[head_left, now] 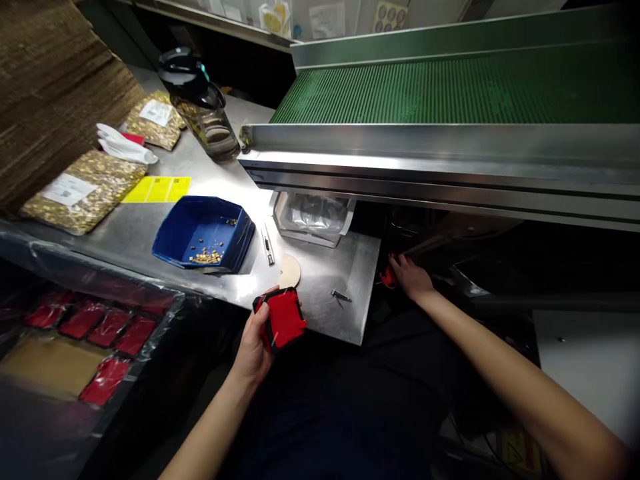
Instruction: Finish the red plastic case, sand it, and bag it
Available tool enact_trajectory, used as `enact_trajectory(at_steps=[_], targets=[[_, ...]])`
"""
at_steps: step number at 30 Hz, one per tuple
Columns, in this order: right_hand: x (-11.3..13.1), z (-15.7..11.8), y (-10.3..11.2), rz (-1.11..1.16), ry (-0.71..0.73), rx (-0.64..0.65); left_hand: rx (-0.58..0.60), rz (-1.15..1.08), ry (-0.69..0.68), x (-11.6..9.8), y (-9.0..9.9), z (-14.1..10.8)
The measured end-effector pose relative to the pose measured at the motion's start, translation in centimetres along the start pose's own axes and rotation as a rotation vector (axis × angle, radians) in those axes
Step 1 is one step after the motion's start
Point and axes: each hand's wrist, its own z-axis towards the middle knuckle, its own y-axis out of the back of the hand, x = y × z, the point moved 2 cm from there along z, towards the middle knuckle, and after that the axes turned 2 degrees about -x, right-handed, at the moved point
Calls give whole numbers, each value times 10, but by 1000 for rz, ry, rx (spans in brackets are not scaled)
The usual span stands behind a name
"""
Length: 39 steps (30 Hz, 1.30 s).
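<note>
In my left hand [254, 350] is a square red plastic case [285, 319] with a black rim, held above the table's front edge with my thumb across its face. My right hand [411, 279] reaches past the table's right end into the shadow below the conveyor. Its fingers close on a small red plastic part [387, 277], whose shape is partly hidden by the dark. On the metal table [345, 260] between my hands lie a round beige disc [290, 272], a utility knife [268, 245] and a nail clipper [341, 295].
A blue bin [175, 230] holds small brass-coloured pieces. Behind it are bags of such pieces [90, 190], yellow labels [157, 189] and a drink bottle [203, 110]. The green conveyor [425, 93] overhangs a white tray [315, 233]. A plastic-lined box [165, 320] of red cases stands left.
</note>
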Motion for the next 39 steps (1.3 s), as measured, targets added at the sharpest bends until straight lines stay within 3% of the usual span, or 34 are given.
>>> enact_trajectory(at_steps=[4, 9, 14, 18, 24, 29, 32, 36, 39], targets=[[1, -2, -1, 28, -7, -14, -126, 54, -102, 0, -5, 1], [6, 0, -1, 95, 8, -30, -38, 255, -81, 15, -16, -3], [2, 0, 5, 221, 54, -73, -11, 476, -207, 25, -30, 7], [-4, -3, 13, 350, 79, -125, -14, 685, -318, 21, -32, 17], [-16, -2, 27, 550, 110, -212, 108, 949, -368, 9, -32, 22], [-23, -5, 41, 678, 161, -246, 36, 1124, -329, -1, -26, 17], [-3, -20, 55, 761, 243, -288, -12, 1250, -296, -7, -21, 9], [62, -50, 69, 851, 389, -324, -55, 1317, -292, -11, -20, 6], [106, -59, 67, 862, 414, -338, -49, 1292, -322, -9, -26, 11]])
